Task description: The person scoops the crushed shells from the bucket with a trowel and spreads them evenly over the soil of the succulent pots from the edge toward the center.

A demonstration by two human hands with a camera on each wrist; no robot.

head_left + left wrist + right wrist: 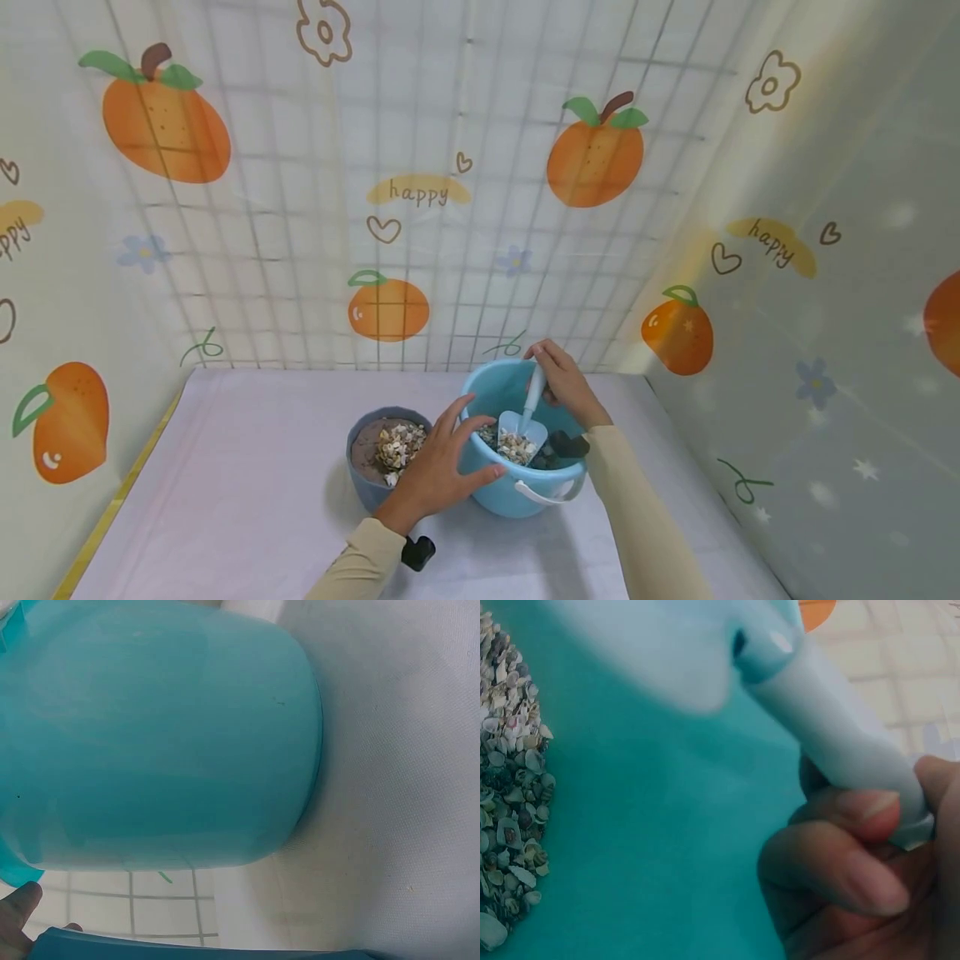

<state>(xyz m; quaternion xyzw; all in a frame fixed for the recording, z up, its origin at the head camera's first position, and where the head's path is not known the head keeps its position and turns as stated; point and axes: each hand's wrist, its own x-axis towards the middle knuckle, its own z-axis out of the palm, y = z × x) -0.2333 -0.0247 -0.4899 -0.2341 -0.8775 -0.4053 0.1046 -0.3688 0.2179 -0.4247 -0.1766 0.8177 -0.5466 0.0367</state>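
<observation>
- Desk [247, 475], one: pale, whitish-lilac, finely textured surface; yellow strip [117, 500] along its left edge.
- Bucket [495, 495], one: light blue plastic, round-rimmed, rounded at the base; standing upright toward the back, right of centre; white handle [536, 497] lowered on the near side.
- Flowerpot [367, 493], one: blue-grey, smaller and lower than the bucket; upright, left of it, near but apart.
- Speck [410, 888], one: tiny, tan, nature unclear; on the surface, apart from the bucket's base.
</observation>
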